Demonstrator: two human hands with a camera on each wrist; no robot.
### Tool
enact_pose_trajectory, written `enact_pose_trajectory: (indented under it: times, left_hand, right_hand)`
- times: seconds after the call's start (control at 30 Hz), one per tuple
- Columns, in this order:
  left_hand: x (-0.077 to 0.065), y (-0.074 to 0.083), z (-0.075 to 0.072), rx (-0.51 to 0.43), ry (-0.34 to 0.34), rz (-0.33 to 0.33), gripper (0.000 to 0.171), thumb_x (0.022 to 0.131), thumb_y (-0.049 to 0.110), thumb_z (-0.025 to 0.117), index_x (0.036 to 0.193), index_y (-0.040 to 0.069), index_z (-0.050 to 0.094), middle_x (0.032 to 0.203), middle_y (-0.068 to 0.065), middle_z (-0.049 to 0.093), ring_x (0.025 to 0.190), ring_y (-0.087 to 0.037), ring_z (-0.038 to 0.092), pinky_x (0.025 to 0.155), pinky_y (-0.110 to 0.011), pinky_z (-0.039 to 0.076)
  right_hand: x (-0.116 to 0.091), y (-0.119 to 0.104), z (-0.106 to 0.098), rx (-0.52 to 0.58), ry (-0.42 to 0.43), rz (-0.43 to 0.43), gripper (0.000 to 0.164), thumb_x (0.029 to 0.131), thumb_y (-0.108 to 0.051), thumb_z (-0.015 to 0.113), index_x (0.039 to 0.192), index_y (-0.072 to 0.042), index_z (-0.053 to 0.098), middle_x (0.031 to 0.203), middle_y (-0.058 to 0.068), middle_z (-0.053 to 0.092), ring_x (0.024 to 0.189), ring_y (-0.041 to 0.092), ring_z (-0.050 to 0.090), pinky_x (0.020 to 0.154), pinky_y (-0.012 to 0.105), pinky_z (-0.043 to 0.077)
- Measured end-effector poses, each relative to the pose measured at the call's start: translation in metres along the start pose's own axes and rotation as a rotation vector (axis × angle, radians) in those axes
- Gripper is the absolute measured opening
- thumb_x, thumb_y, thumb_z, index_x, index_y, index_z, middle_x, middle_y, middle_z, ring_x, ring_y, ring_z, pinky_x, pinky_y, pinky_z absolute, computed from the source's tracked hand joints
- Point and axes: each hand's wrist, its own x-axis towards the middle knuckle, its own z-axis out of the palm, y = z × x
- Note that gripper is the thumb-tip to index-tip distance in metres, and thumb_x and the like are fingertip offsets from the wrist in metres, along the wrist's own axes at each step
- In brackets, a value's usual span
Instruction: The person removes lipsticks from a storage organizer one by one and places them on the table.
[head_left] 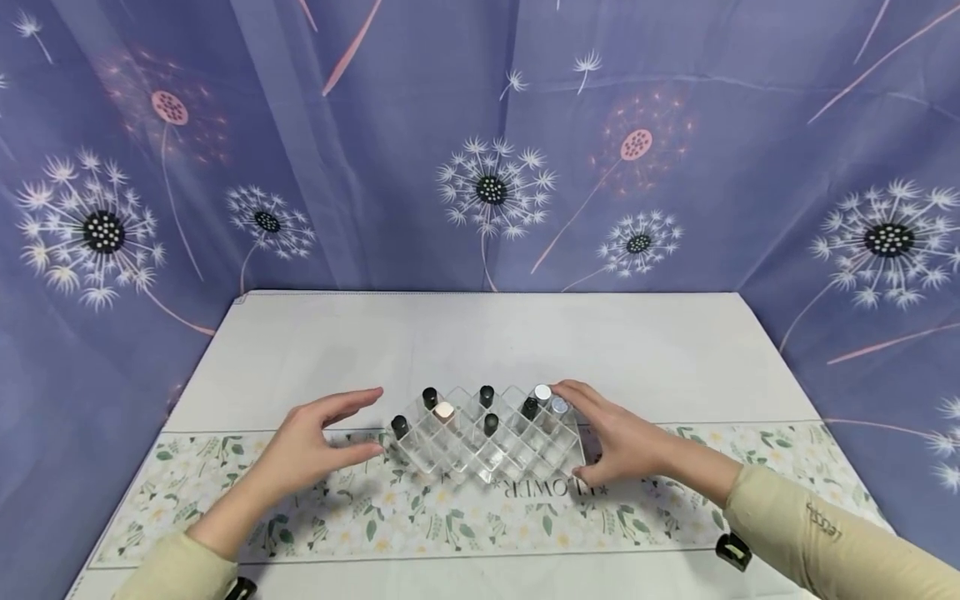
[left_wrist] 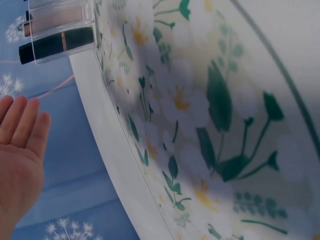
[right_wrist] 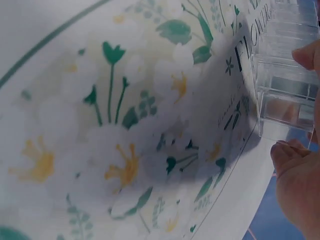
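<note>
A clear lipstick organizer (head_left: 491, 457) with diamond-shaped slots lies lengthwise before me. Several lipsticks stand in it: black-capped ones (head_left: 487, 395), one with a pale cream top (head_left: 444, 411), and two silver-topped ones (head_left: 542, 392) at the right end. My right hand (head_left: 618, 437) grips the organizer's right end, thumb by the front corner and fingers at the back. In the right wrist view the thumb (right_wrist: 307, 55) overlaps the clear wall. My left hand (head_left: 315, 433) is held just off the left end, fingers and thumb spread apart, touching nothing. Its fingers (left_wrist: 25, 122) look straight in the left wrist view.
Under the organizer runs a floral printed strip (head_left: 420, 529) with lettering, across a white tabletop (head_left: 337, 342). A purple-blue dandelion curtain (head_left: 375, 150) encloses the back and both sides.
</note>
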Motion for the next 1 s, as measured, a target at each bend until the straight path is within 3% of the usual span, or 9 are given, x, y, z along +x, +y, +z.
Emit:
enact_pose_trajectory:
  times: [0.13,0.27,0.37,0.43,0.47,0.5,0.6,0.67,1.0]
  left_hand:
    - [0.002,0.003,0.004,0.035,-0.002,0.037,0.062,0.088,0.031,0.091,0.145,0.02,0.069,0.14,0.0,0.071,0.128,-0.031,0.068,0.107,-0.055,0.056]
    - [0.004,0.005,0.007,0.082,-0.017,0.06,0.06,0.088,0.034,0.091,0.143,0.023,0.07,0.139,0.003,0.072,0.128,-0.028,0.068,0.105,-0.055,0.058]
    - [0.006,0.005,0.008,0.115,-0.033,0.081,0.058,0.088,0.035,0.09,0.142,0.024,0.071,0.138,0.003,0.073,0.098,-0.018,0.076,0.099,-0.053,0.061]
    - [0.008,0.005,0.009,0.126,-0.044,0.095,0.058,0.088,0.034,0.091,0.142,0.024,0.071,0.137,0.002,0.073,0.076,-0.013,0.069,0.091,-0.05,0.062]
    - [0.009,0.006,0.008,0.134,-0.047,0.104,0.058,0.087,0.033,0.091,0.141,0.024,0.072,0.137,0.002,0.073,0.075,-0.013,0.068,0.091,-0.05,0.062]
    - [0.01,0.006,0.008,0.14,-0.051,0.111,0.058,0.087,0.032,0.092,0.14,0.023,0.072,0.136,0.002,0.074,0.075,-0.013,0.069,0.092,-0.05,0.062]
    - [0.015,0.008,0.008,0.153,-0.068,0.128,0.057,0.085,0.028,0.093,0.138,0.023,0.074,0.134,0.004,0.075,0.103,-0.022,0.076,0.1,-0.052,0.061]
    - [0.019,0.01,0.007,0.168,-0.085,0.134,0.056,0.085,0.027,0.093,0.138,0.023,0.074,0.133,0.005,0.075,0.122,-0.027,0.072,0.104,-0.053,0.059]
    - [0.031,0.017,0.007,0.223,-0.182,0.154,0.046,0.089,0.027,0.09,0.133,0.018,0.077,0.128,0.004,0.077,0.109,-0.023,0.076,0.099,-0.051,0.062]
  right_hand:
    - [-0.003,0.004,-0.004,-0.005,-0.003,-0.004,0.122,0.074,-0.026,0.091,0.171,-0.01,0.019,0.172,0.024,0.025,0.133,0.041,0.059,0.099,0.053,0.061]
    - [-0.007,0.007,-0.006,-0.003,0.002,-0.027,0.119,0.074,-0.025,0.091,0.169,-0.007,0.022,0.171,0.026,0.027,0.138,0.047,0.055,0.103,0.059,0.058]
    - [-0.01,0.009,-0.007,-0.006,0.005,-0.036,0.118,0.074,-0.026,0.092,0.168,-0.005,0.024,0.17,0.026,0.028,0.141,0.049,0.052,0.103,0.061,0.057]
    - [-0.011,0.009,-0.008,-0.011,0.004,-0.035,0.118,0.075,-0.026,0.092,0.169,-0.006,0.024,0.17,0.026,0.028,0.141,0.049,0.052,0.102,0.061,0.058]
    - [-0.012,0.01,-0.008,-0.015,0.005,-0.036,0.118,0.075,-0.026,0.092,0.169,-0.006,0.024,0.17,0.026,0.028,0.141,0.049,0.052,0.1,0.06,0.059]
    - [-0.013,0.01,-0.008,-0.02,0.007,-0.037,0.118,0.075,-0.026,0.092,0.169,-0.007,0.024,0.17,0.026,0.028,0.141,0.049,0.053,0.098,0.058,0.06]
    - [-0.014,0.011,-0.01,-0.026,0.013,-0.045,0.118,0.075,-0.026,0.092,0.169,-0.008,0.023,0.17,0.026,0.029,0.142,0.049,0.052,0.097,0.058,0.06]
    - [-0.015,0.012,-0.01,-0.027,0.02,-0.057,0.118,0.075,-0.025,0.092,0.17,-0.009,0.023,0.169,0.027,0.029,0.142,0.049,0.051,0.097,0.059,0.06]
    - [-0.015,0.013,-0.008,0.002,0.002,-0.03,0.119,0.074,-0.026,0.092,0.17,-0.01,0.024,0.171,0.024,0.027,0.146,0.047,0.048,0.105,0.062,0.056]
